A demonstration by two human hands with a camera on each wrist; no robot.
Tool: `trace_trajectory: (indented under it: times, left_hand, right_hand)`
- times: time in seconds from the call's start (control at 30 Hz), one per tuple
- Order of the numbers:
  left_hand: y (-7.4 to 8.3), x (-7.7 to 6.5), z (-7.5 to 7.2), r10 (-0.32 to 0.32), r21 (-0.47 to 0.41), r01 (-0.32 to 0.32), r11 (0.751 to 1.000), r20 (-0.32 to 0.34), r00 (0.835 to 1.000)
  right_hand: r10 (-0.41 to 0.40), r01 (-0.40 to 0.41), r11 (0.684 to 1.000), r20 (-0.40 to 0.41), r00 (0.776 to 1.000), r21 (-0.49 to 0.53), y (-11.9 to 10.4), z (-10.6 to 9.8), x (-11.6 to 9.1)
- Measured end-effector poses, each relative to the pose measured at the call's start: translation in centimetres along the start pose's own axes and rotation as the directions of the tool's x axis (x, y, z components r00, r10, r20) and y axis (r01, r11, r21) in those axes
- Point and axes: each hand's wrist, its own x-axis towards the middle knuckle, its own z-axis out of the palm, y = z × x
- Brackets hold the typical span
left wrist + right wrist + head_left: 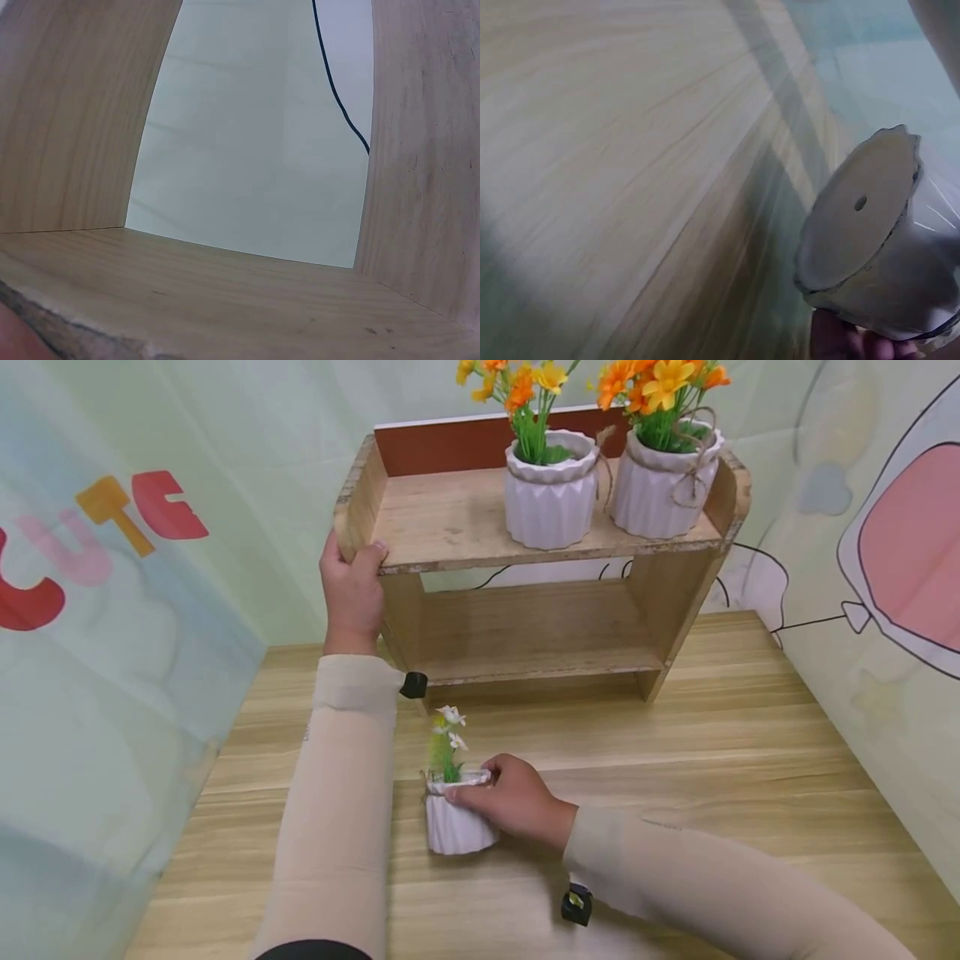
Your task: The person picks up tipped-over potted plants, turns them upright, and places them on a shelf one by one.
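My right hand (521,802) grips the rim of a small white ribbed flowerpot (456,822) with white artificial flowers (452,727). In the right wrist view the underside of the flowerpot (862,217), with a hole in it, shows above the table, so it is lifted. My left hand (354,589) holds the left end of a wooden shelf (442,514) at its upper board, thumb on top. Two white flowerpots stand on the upper board: one in the middle (551,502) and one at the right end (663,489), both with orange and yellow flowers.
The wooden table (675,793) carries the shelf near its back edge. A lower board (525,627) lies under the upper one. Printed curtains (187,585) hang behind and at both sides. A dark cord-like line shows through the shelf's back opening.
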Motion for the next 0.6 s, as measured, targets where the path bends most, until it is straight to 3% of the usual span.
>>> trace_trajectory:
  times: [0.23, 0.6]
  left_hand:
    - [0.0, 0.1, 0.0, -0.009, 0.004, 0.009, 1.0, -0.002, 1.0]
    - [0.2, 0.0, 0.0, -0.013, 0.007, 0.013, 1.0, 0.001, 1.0]
  right_hand:
    - [-0.148, 0.147, 0.989, -0.017, 0.989, -0.025, 0.9, 0.0, 0.0]
    - [-0.339, 0.335, 0.932, -0.007, 0.941, -0.142, 2.4, 0.2, -0.3]
